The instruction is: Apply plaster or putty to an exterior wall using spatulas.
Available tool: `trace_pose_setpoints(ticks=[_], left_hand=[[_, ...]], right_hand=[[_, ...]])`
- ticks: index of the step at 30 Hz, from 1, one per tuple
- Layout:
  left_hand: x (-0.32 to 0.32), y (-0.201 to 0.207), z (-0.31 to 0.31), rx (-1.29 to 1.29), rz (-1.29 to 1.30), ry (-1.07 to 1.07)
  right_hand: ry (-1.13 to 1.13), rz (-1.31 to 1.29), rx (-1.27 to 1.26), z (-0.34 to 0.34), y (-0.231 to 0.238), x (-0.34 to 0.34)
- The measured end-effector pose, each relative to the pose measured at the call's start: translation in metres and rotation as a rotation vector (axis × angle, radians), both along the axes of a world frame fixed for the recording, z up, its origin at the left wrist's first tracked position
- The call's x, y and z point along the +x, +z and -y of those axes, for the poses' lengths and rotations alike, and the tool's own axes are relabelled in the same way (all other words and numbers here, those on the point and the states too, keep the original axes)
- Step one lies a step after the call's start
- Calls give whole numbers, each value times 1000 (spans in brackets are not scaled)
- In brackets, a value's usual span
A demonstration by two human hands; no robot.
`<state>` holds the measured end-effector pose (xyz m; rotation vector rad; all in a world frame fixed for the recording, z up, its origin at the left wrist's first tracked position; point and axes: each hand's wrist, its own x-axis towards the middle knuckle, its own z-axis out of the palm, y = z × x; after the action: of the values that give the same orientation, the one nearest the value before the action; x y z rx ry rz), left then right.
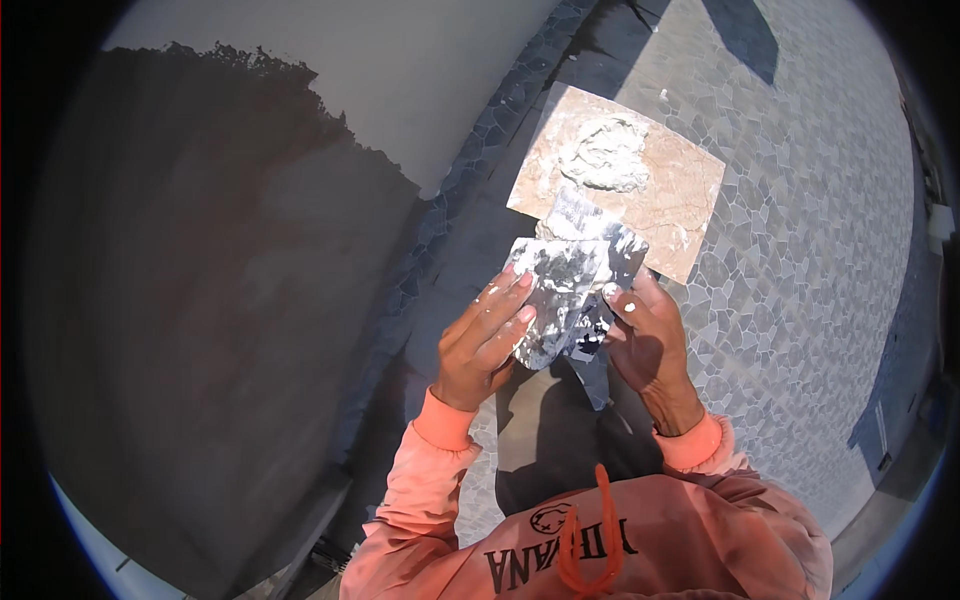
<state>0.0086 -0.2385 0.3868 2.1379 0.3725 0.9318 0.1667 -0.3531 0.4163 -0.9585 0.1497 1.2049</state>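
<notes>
My left hand (478, 338) grips a flat metal scraper blade (556, 295) smeared with white plaster, fingers laid along its left edge. My right hand (655, 345) closes around a second plaster-streaked scraper (624, 252), its thumb on the near part. The two blades overlap in front of me; whether they touch is hard to tell. White specks stick to the fingers of both hands. Just beyond the blades lies a tan, stone-patterned board (680, 190) with a thick heap of wet white plaster (607, 155) on it. Both handles are mostly hidden.
On the left rises a large wall (220, 300), dark grey below and paler above a ragged edge. Paving with an irregular stone pattern (800, 260) stretches away to the right. My dark-trousered legs (535, 430) are below the hands.
</notes>
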Motion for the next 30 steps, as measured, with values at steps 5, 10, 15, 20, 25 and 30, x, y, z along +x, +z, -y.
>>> trace_pose_setpoints(ticks=[5,10,15,20,25,30], left_hand=[[-62,11,-20,169,-86,-34],[-104,18,-35,232,-179,-68],[-122,22,-49,180,-325,-113],[-126,12,-69,206,-320,-153],[-128,-8,-92,304,-355,-123],[-131,-33,-100,335,-362,5]], right_hand=[[38,-124,161,-10,2,-47],[104,-184,157,-16,-10,-81],[133,-167,173,-26,-13,-90],[195,-135,130,-54,-19,-81],[254,-64,49,-76,-30,-75],[419,-136,-154,-87,-63,-69]])
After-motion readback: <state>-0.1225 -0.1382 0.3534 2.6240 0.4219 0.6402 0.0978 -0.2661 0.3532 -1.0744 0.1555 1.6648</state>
